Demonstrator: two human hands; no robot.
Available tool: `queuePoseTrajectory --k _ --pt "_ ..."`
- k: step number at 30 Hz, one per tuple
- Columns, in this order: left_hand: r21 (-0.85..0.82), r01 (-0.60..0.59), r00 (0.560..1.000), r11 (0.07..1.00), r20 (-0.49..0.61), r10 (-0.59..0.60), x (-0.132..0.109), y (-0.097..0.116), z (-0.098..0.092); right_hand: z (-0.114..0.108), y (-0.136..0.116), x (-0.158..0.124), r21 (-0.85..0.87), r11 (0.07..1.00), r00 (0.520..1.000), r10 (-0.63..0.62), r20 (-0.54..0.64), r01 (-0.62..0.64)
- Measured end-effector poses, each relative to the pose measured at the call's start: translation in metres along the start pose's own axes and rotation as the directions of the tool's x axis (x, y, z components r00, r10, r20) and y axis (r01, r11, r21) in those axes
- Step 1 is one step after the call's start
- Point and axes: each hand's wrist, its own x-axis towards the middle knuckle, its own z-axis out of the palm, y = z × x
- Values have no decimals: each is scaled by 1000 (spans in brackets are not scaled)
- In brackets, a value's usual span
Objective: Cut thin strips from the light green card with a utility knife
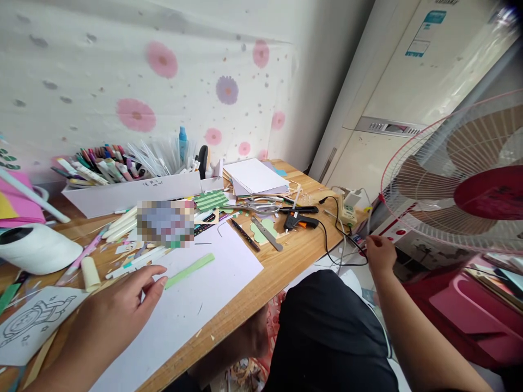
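My left hand [122, 305] rests flat on a white sheet of paper [204, 288] on the wooden desk [286, 261], fingers apart, its fingertips just short of a green paper strip [190, 270]. It holds nothing. My right hand [379, 253] reaches off the desk's right edge, down by the base of a pink fan [457, 174]. Its fingers curl near a black cable [333, 247]; whether they grip anything is hidden. A black glue gun [300, 220] lies on the desk between the hands.
A white box of pens and markers [122, 190] stands at the back. Scissors [261, 206], a metal ruler [266, 233], a stack of white paper [255, 177] and a power strip [347, 212] lie to the right. A white round device [36, 247] and a drawing [32, 321] sit left.
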Motion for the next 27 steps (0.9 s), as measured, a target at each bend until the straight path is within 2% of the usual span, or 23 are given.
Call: queuePoseTrajectory --k 3,7,10,12,14,16,20,23,27 --pt "-50 -11 999 999 -41 9 2 0 3 -2 -16 -1 64 994 986 81 143 -90" --pt "-97 -36 996 995 -83 28 2 -3 5 3 -39 -13 144 974 918 107 383 -173" --pt "-134 -70 994 989 -91 58 1 -7 10 6 -53 -29 137 972 879 106 465 -190" --pt "-159 -83 993 984 -96 68 0 -9 13 -1 -60 -36 82 983 895 112 432 -162" --pt "-180 -81 993 980 -101 64 -1 -9 14 -19 -68 -37 -9 994 933 101 344 -105" --pt "-188 -63 994 980 -103 44 -4 -8 12 -50 -78 -29 -128 992 967 51 248 -20" --pt "-212 -41 995 976 -96 21 -7 -5 0 -121 -109 -3 -385 910 987 -130 96 157" --pt "-276 -32 991 961 -131 -4 -7 1 -11 -152 -139 3 -461 826 942 -324 83 324" --pt "-313 -71 991 947 -132 31 -4 12 -21 -150 -178 -15 -448 755 856 -515 44 478"
